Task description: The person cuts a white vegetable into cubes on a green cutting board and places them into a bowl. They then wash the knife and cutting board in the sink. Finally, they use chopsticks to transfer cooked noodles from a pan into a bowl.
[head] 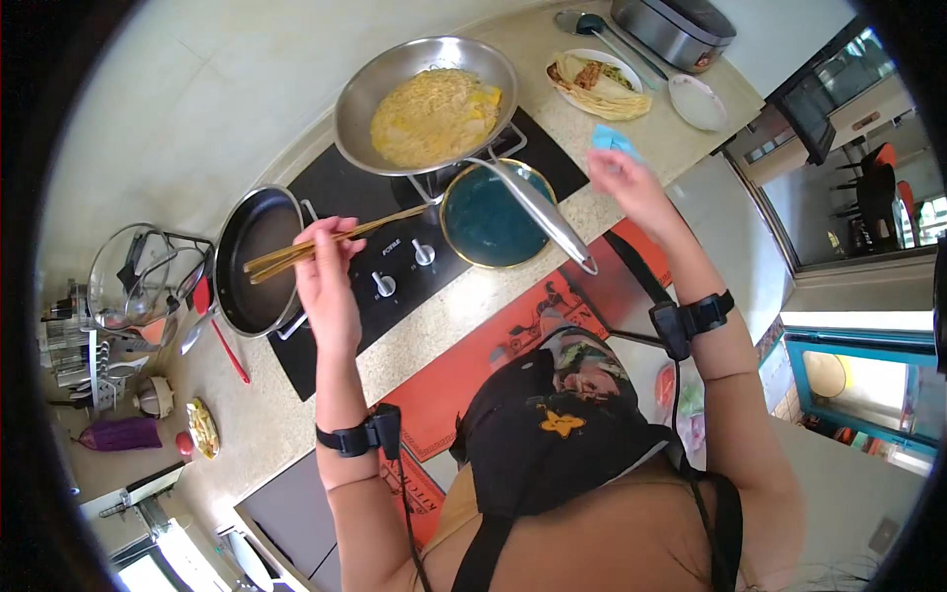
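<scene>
My left hand [325, 274] grips a pair of wooden chopsticks [385, 220] above the black glass gas hob [348, 185]. Their thin tips reach to the left rim of a teal, gold-rimmed plate [488, 214]. On the far burner stands a stainless steel frying pan [355, 133] with a flat yellow noodle-and-egg layer [433, 122] in it. The pan's handle [536, 203] crosses over the plate. My right hand [625, 181] hovers near the counter edge, fingers curled, beside a crumpled light-blue cloth [612, 139]. Whether the fingers hold the cloth is unclear.
A dark frying pan [259, 259] sits on the hob's left side, near a red-handled utensil [229, 351]. Along the counter are a plate of flatbreads [614, 103], a white dish [697, 102], a ladle [590, 24], a rice cooker [673, 33] and a dish of cut food [201, 428].
</scene>
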